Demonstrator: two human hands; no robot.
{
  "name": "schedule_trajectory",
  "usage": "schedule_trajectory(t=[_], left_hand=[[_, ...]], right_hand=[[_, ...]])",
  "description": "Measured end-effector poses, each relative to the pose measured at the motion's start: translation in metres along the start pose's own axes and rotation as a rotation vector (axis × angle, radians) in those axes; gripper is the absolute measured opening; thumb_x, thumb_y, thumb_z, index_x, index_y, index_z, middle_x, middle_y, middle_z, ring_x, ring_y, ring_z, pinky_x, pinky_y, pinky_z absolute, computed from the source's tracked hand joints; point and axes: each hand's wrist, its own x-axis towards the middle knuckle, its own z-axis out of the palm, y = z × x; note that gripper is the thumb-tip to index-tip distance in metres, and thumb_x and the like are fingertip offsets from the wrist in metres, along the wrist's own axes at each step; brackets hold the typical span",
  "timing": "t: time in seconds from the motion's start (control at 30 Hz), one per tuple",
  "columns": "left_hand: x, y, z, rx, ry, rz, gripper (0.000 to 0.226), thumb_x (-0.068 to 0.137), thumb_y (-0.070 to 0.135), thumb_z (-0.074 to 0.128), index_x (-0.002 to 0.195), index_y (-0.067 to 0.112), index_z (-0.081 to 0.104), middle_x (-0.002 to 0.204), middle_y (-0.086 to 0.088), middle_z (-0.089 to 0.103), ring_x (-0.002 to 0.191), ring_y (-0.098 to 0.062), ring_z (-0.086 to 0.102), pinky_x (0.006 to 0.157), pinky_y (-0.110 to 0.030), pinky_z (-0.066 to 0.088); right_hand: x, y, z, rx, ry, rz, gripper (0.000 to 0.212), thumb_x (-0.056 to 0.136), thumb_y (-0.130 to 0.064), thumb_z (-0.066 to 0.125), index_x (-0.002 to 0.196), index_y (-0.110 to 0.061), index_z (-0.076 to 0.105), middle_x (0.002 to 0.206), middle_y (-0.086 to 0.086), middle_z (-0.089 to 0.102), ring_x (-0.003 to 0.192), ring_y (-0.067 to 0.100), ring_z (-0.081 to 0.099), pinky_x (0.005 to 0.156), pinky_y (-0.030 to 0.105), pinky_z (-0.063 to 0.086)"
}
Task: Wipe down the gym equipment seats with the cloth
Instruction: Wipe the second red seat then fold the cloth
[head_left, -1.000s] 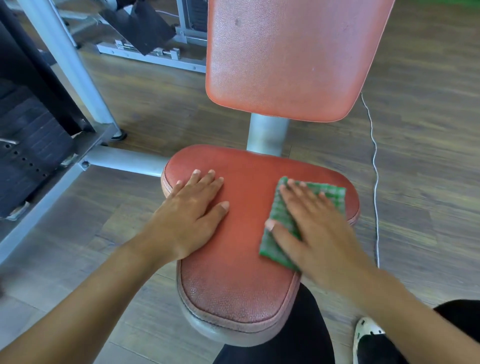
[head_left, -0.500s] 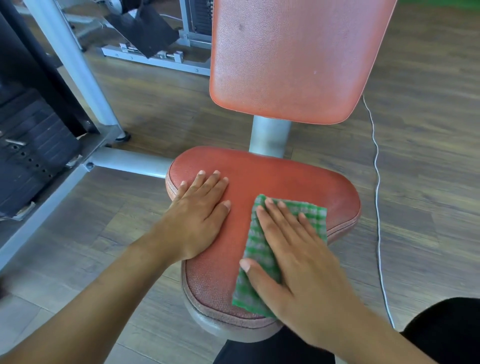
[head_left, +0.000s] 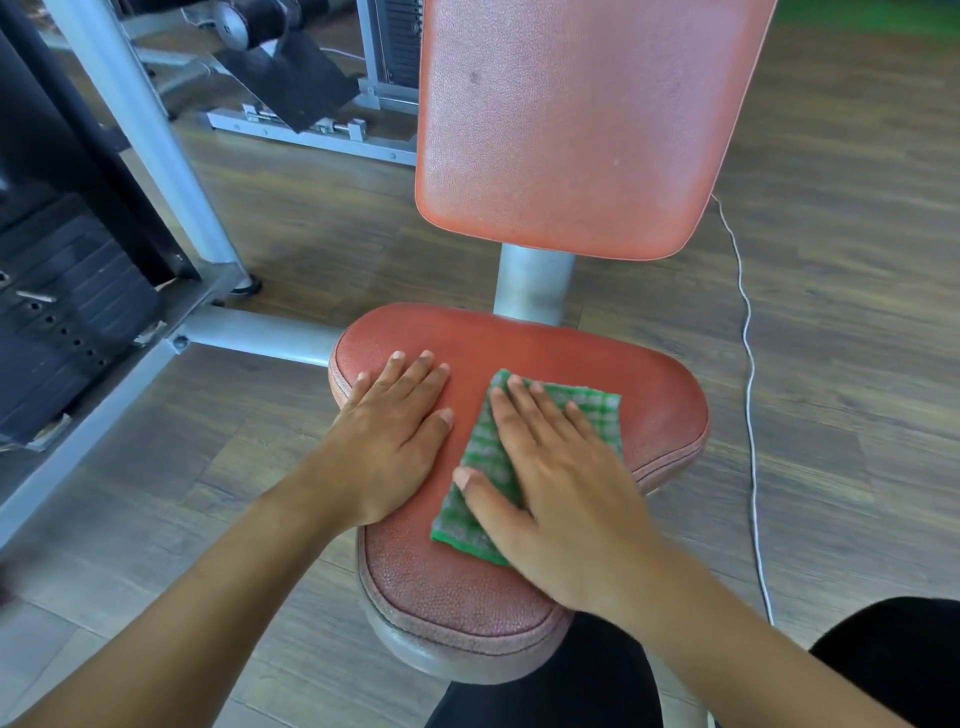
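A red padded seat (head_left: 660, 410) of a gym machine fills the middle of the view, with its red backrest (head_left: 576, 124) upright behind it on a grey post. A folded green checked cloth (head_left: 485, 447) lies on the seat's middle. My right hand (head_left: 556, 478) presses flat on the cloth with straight, spread fingers. My left hand (head_left: 389, 441) rests flat on the seat's left side, fingers straight, beside the cloth and apart from it.
A grey steel frame (head_left: 150, 130) and a black weight stack (head_left: 62, 322) stand at the left. Another machine's base (head_left: 311, 130) sits at the back. A white cable (head_left: 748, 364) runs along the wooden floor at the right. My dark-clothed legs show at the bottom.
My right hand has slid the cloth from the seat's right side leftward to the middle, then a little away from me. My left hand has stayed in place.
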Motion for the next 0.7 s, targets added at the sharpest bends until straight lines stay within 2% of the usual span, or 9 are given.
schedule_trajectory(t=[0.1,0.23,0.3,0.4,0.47,0.53,0.6,0.7], left_hand=[[0.0,0.001,0.0,-0.009,0.008,-0.004,0.073,0.082,0.051,0.013,0.151,0.028,0.017,0.159,0.011,0.005,0.144,-0.004,-0.007,0.113,-0.025,-0.01],[0.001,0.002,0.0,-0.011,-0.012,-0.021,0.074,0.081,0.055,0.011,0.151,0.03,0.015,0.159,0.014,0.003,0.143,-0.001,-0.009,0.114,-0.024,-0.011],[0.001,0.002,0.0,-0.025,0.007,-0.009,0.084,0.075,0.064,0.005,0.151,0.031,0.016,0.158,0.015,0.004,0.138,0.004,-0.01,0.112,-0.022,-0.011],[0.002,-0.002,-0.001,-0.025,0.006,0.007,0.092,0.067,0.065,0.0,0.15,0.03,0.018,0.156,0.017,0.003,0.134,0.008,-0.009,0.111,-0.02,-0.01],[0.001,-0.002,-0.006,-0.056,-0.025,0.011,0.078,0.08,0.063,0.012,0.15,0.03,0.018,0.155,0.017,0.004,0.134,0.008,-0.007,0.111,-0.017,-0.009],[0.0,-0.001,-0.017,-0.143,-0.022,-0.03,0.053,0.099,0.042,0.034,0.149,0.028,0.023,0.157,0.013,0.013,0.136,0.008,0.001,0.108,-0.011,-0.003],[0.003,0.003,-0.03,-0.19,0.056,-0.083,0.051,0.099,0.024,0.045,0.148,0.028,0.03,0.154,0.013,0.023,0.14,0.003,0.013,0.1,-0.006,0.005],[0.016,0.021,-0.038,-0.127,0.151,-0.026,0.052,0.098,0.025,0.046,0.148,0.027,0.032,0.153,0.013,0.028,0.141,-0.003,0.02,0.1,-0.007,0.011]], right_hand=[[0.015,0.026,-0.004,-0.03,-0.015,0.088,0.089,0.08,-0.067,0.001,0.154,-0.018,0.004,0.161,-0.002,-0.004,0.147,0.01,-0.005,0.119,0.03,-0.007],[0.06,0.049,-0.004,-0.088,-0.064,0.208,0.076,0.096,-0.058,0.019,0.154,-0.01,0.005,0.162,0.007,0.0,0.148,0.018,-0.001,0.12,0.038,0.0],[0.071,0.04,0.0,-0.066,-0.07,0.19,0.076,0.097,-0.055,0.021,0.153,-0.008,0.003,0.162,0.009,-0.001,0.148,0.02,-0.002,0.12,0.039,0.0],[0.066,0.02,0.002,0.027,-0.075,0.085,0.071,0.099,-0.05,0.022,0.154,-0.01,0.002,0.161,0.006,-0.005,0.148,0.017,-0.005,0.12,0.035,-0.005],[0.056,0.019,-0.007,0.159,-0.054,0.042,0.066,0.101,-0.046,0.023,0.154,-0.013,0.001,0.161,0.002,-0.005,0.148,0.013,-0.006,0.117,0.028,-0.006],[0.046,0.032,-0.021,0.24,0.032,0.058,0.062,0.103,-0.04,0.024,0.154,-0.015,0.001,0.161,0.0,-0.004,0.147,0.01,-0.004,0.113,0.022,-0.007],[0.043,0.059,-0.029,0.2,0.128,0.128,0.059,0.103,-0.035,0.024,0.154,-0.012,0.006,0.161,0.004,0.001,0.147,0.014,0.0,0.114,0.024,-0.005],[0.043,0.099,-0.027,0.118,0.103,0.283,0.057,0.103,-0.032,0.025,0.153,-0.007,0.01,0.161,0.01,0.006,0.148,0.019,0.003,0.119,0.032,-0.001]])
